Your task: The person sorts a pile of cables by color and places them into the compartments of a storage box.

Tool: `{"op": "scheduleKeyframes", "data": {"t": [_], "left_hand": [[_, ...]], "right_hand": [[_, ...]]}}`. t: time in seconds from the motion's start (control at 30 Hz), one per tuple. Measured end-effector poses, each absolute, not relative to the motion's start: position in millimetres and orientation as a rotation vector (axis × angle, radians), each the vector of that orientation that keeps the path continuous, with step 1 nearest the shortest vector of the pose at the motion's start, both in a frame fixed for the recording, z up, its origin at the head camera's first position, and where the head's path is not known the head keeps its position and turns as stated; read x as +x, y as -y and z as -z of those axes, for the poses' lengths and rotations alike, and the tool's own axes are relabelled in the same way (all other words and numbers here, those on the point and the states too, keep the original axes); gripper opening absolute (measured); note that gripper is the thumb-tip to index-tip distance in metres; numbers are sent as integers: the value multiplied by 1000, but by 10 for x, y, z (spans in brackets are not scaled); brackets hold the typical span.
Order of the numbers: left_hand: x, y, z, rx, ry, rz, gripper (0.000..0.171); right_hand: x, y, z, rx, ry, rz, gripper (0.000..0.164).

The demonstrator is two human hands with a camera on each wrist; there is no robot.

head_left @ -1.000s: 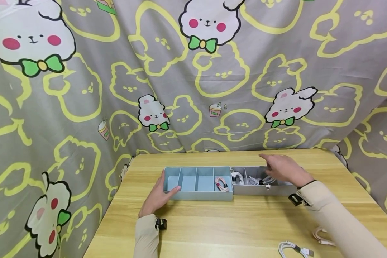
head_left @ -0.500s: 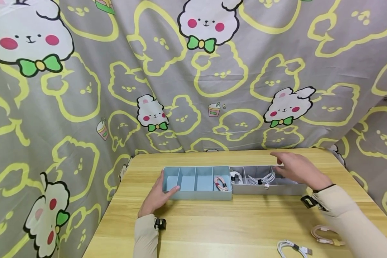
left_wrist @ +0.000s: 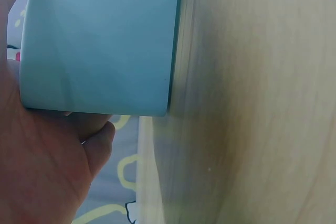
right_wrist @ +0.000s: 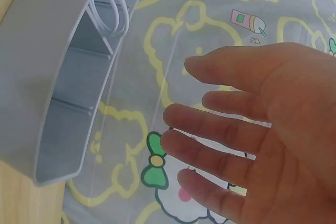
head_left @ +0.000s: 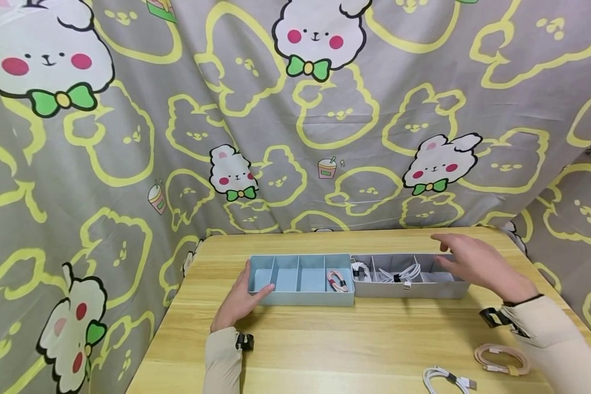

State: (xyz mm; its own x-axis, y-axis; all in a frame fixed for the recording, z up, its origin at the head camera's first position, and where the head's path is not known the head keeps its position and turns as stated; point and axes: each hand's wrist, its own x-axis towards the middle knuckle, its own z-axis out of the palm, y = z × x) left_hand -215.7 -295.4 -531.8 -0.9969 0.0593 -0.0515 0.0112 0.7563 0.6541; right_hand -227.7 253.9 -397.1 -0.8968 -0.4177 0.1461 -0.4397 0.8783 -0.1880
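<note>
My left hand [head_left: 238,301] holds the left end of a light blue divided storage box [head_left: 300,298], thumb at the front rim. In the left wrist view its fingers curl behind the end of the box. A pink coiled cable [head_left: 338,281] lies in the box's rightmost compartment. Butted against it on the right is a grey divided box [head_left: 409,291]. White cables [head_left: 399,276] sit in its left compartments, one plug sticking out over the front wall. Above the grey box's right end hovers my right hand [head_left: 482,265], fingers spread, with nothing in it in the right wrist view.
Near the front right of the wooden table [head_left: 325,350] lie a white coiled cable [head_left: 451,377] and a pink coiled cable [head_left: 494,368] with a yellow tie. A grey patterned curtain [head_left: 285,126] hangs behind the table and along its sides.
My right hand has moved right, away from the white cable in the grey box, uncovering its right compartments and the pink cable on the table. The left hand stays put.
</note>
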Motion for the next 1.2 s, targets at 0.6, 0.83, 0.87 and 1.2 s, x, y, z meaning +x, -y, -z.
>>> {"op": "scheduleKeyframes", "data": {"t": [0.6,0.83,0.87,1.2], "left_hand": [[-2153,2945,5312,79,-2881,-1066,116],[-2166,2948,5296,76,-2895,-1059,117],[-2168,2948,5295,75,-2895,-1060,117],[-2136,2930,5282,50,-2873,-1090,117]], "right_hand": [[-1957,-2927,4108,588,2913,-372,50],[-1851,-3060,4206,570,2848,-346,47],[-1835,-3075,4224,575,2829,-336,46],[-1682,-3210,4390,562,2803,-327,46]]}}
